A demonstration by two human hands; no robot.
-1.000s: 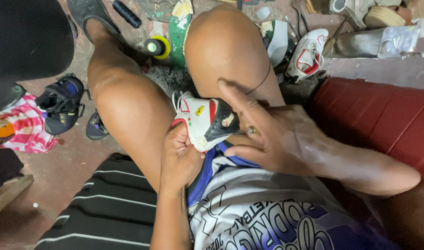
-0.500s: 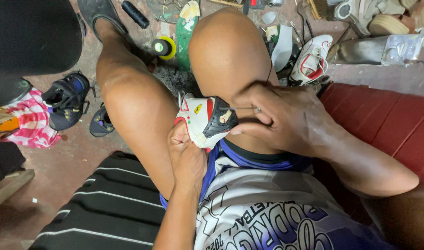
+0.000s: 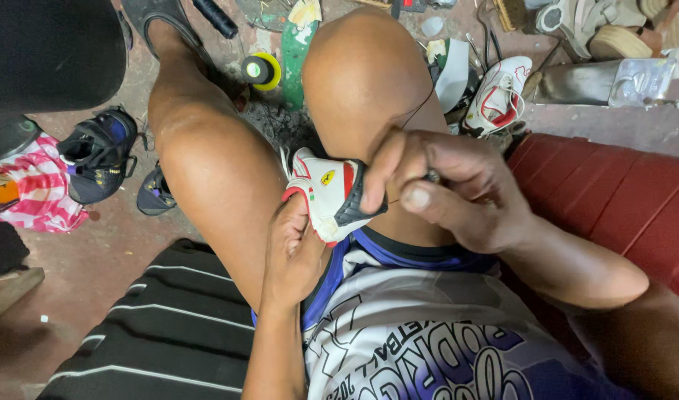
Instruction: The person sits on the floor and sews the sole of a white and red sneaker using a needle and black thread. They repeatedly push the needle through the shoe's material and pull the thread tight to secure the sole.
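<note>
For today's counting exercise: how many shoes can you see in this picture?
At least 4: a white, red and black shoe between the hands, a white-red sneaker upper right, a dark sneaker left, a sandal beside it. Top-right clutter may hide more.

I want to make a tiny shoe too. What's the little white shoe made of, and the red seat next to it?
The little white shoe looks like smooth, slightly shiny leather or imitation leather with red trim and a black, rubbery-looking part; which leather, I cannot tell. The red seat looks like padded vinyl: it has a dull sheen and stitched grooves.
</note>
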